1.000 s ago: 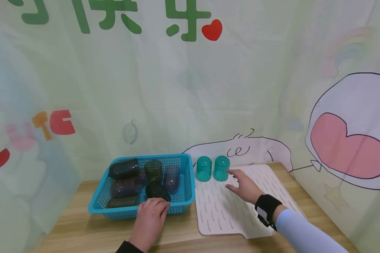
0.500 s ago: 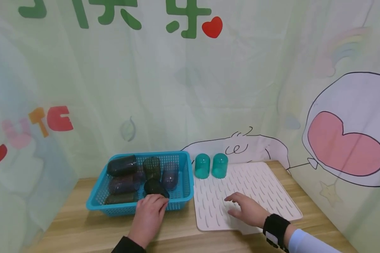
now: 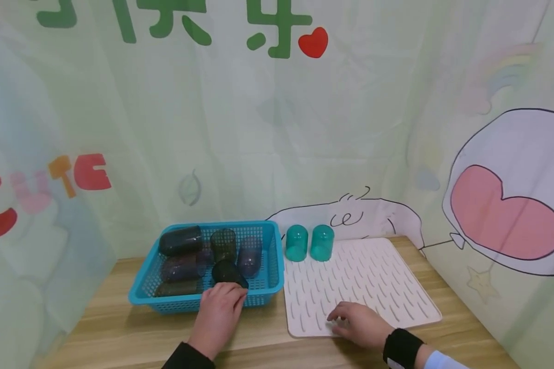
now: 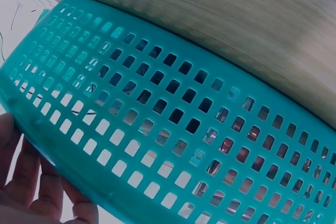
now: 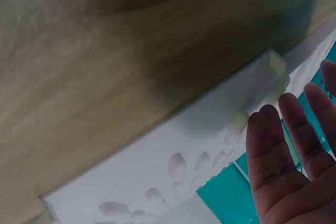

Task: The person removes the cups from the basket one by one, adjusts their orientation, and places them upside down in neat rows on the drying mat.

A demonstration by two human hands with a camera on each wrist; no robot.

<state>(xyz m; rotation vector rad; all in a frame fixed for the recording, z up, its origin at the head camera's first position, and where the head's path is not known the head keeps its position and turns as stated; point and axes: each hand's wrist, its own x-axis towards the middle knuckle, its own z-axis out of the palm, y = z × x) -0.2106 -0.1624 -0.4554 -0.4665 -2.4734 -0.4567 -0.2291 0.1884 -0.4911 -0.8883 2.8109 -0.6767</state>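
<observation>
A dark tinted cup (image 3: 225, 270) lies slanted at the front of the blue plastic basket (image 3: 262, 298), left of centre in the lower half of the frame. My left hand (image 3: 219, 315) reaches over the basket's front rim to the cup's near end, fingers bent; I cannot tell whether they are clamped on cup or rim. Other tinted cups (image 3: 181, 241), smoky, purplish and olive, share the basket behind and to the left.

My right hand (image 3: 360, 323) hangs at the near edge of a white ridged mat (image 3: 374, 277), lower right, its fingers loose and holding nothing; I cannot tell if they touch it. At the mat's far left corner, two teal cups (image 3: 310, 243) stand side by side, rounded ends up.

Basket and mat sit next to each other on my table (image 3: 268, 333), pale brown with wood grain. Printed pale green cloth (image 3: 351, 128) rises around it, creased, with green characters across the top, a small red heart (image 3: 313, 42), colourful letters at left and a large balloon drawing (image 3: 512, 179) at right.
</observation>
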